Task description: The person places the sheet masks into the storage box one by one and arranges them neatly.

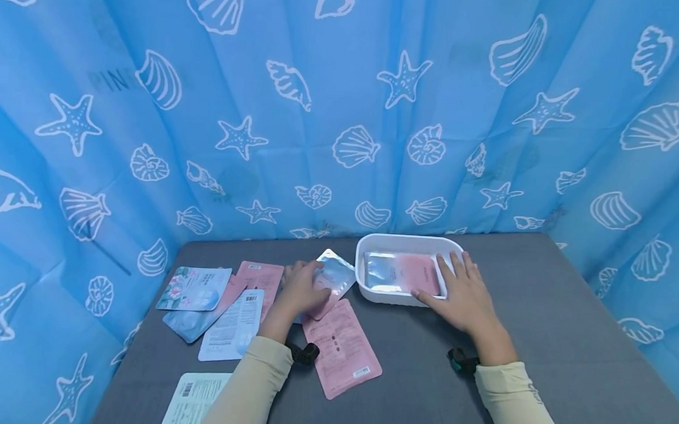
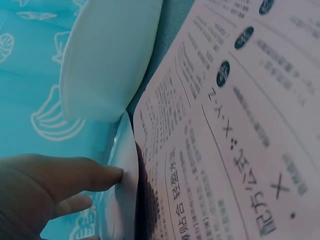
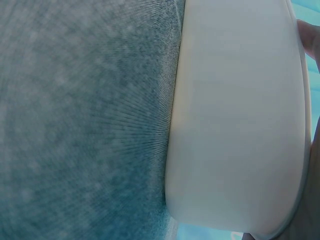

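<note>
The left hand [image 1: 300, 291] pinches the glossy silver-and-pink foil packet [image 1: 337, 274] beside the white, rounded plastic tub [image 1: 411, 244], and should hold it level while the spread-fingered right hand [image 1: 464, 301] steadies the tub.

Silver running into pink on the sachet [image 1: 336, 276] at the left hand [image 1: 299, 287]! Right of that grip, a plain white tub [image 1: 389, 298], and inside it another sachet [image 1: 399, 273], silvery blue melting into rose. Just below the grip, solid pink on the back-up packet [image 1: 347, 354], dark dots down its middle; its fine print looks black, though the wrist view is dim. Left of the grip, pale blue with pink blooms and green leaves on the floral packet [image 1: 194, 288]! Charcoal grey tabletop [image 1: 412, 379] underneath, and beyond the grip, a blue curtain [image 1: 320, 129] covered in white-outlined shells and starfish.
</note>
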The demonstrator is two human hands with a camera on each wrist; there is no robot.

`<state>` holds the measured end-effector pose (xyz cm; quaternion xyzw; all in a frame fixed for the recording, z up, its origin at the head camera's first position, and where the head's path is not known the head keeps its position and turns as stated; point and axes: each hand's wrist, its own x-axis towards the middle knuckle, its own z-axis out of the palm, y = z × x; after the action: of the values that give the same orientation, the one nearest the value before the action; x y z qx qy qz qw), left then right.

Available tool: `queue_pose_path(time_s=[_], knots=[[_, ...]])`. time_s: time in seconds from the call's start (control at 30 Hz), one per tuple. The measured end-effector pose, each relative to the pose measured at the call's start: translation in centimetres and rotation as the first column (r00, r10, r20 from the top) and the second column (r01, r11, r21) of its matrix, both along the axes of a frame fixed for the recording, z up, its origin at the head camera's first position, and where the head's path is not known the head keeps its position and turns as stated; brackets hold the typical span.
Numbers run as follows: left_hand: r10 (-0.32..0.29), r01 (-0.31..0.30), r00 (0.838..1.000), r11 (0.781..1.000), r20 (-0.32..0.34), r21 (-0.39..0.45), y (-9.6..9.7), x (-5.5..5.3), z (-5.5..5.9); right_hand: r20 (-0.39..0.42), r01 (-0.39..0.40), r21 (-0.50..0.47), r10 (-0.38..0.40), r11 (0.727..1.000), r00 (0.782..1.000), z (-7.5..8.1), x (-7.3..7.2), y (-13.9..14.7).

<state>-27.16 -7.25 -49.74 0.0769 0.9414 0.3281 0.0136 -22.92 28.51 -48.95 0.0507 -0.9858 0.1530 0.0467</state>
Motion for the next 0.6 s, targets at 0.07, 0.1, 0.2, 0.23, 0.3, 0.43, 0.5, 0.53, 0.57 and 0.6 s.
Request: queue_pose_path(time_s=[0.07, 0.1, 0.2, 0.23, 0.3, 0.43, 0.5, 0.53, 0.57, 0.6], knots=[[0.006, -0.006, 1.0, 1.0, 0.003, 0.0, 0.02, -0.04, -0.04, 0.002, -0.003, 0.004, 0.003, 1.0, 1.0, 0.05, 0.05, 0.0], [0.005, -0.005, 1.0, 1.0, -0.003, -0.001, 0.04, -0.04, -0.06, 0.003, -0.003, 0.005, 0.003, 1.0, 1.0, 0.07, 0.09, 0.01], [0.002, -0.002, 1.0, 1.0, -0.011, -0.001, 0.0, -0.07, -0.04, 0.005, 0.002, 0.004, -0.002, 1.0, 1.0, 0.07, 0.22, -0.02], [0.003, -0.003, 1.0, 1.0, -0.015, -0.004, 0.0, -0.11, -0.04, 0.003, 0.003, 0.004, -0.003, 1.0, 1.0, 0.07, 0.24, -0.02], [0.011, -0.011, 1.0, 1.0, -0.023, -0.005, 0.0, -0.13, -0.03, 0.003, 0.005, 0.003, -0.005, 1.0, 1.0, 0.07, 0.25, -0.02], [0.035, -0.035, 0.999, 0.999, -0.035, -0.003, 0.0, -0.29, -0.05, 0.003, 0.004, 0.003, -0.004, 1.0, 1.0, 0.09, 0.18, -0.06], [0.047, -0.047, 0.998, 0.999, -0.038, 0.009, -0.04, -0.3, -0.08, 0.003, 0.006, 0.002, -0.006, 1.0, 1.0, 0.1, 0.16, -0.11], [0.052, -0.051, 0.998, 0.998, -0.035, 0.021, -0.05, -0.29, -0.06, 0.002, 0.006, 0.001, -0.006, 1.0, 1.0, 0.11, 0.15, -0.14], [0.056, -0.055, 0.998, 0.998, -0.033, 0.034, -0.09, -0.25, -0.01, 0.001, 0.005, 0.0, -0.005, 1.0, 1.0, 0.11, 0.12, -0.15], [0.059, -0.058, 0.998, 0.997, -0.029, 0.05, -0.11, -0.22, 0.03, 0.001, 0.005, -0.001, -0.005, 1.0, 1.0, 0.13, 0.09, -0.17]])
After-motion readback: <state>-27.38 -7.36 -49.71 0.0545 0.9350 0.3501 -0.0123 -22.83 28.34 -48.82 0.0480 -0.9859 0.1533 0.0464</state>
